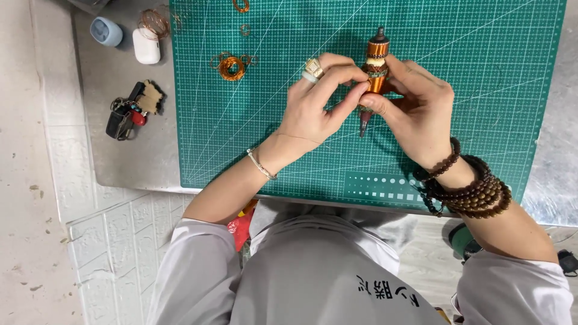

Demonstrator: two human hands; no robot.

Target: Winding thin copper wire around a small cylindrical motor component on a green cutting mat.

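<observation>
Gripping one copper-wrapped spindle (pixel 377 66), two hands: left hand (pixel 316 108), right hand (pixel 415 105).

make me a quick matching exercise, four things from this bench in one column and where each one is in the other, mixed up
1. copper-wound tool
2. copper wire coil
3. white earbud case
4. key bunch

a. lying on the green cutting mat, left of the hands
b. off the mat, near the top left
c. held between the left hand and right hand
d. off the mat, below the case

Pairs: 1-c, 2-a, 3-b, 4-d

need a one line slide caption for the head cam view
Left hand and right hand hold a copper-wound spindle tool over a green cutting mat, copper wire coil nearby.
</observation>
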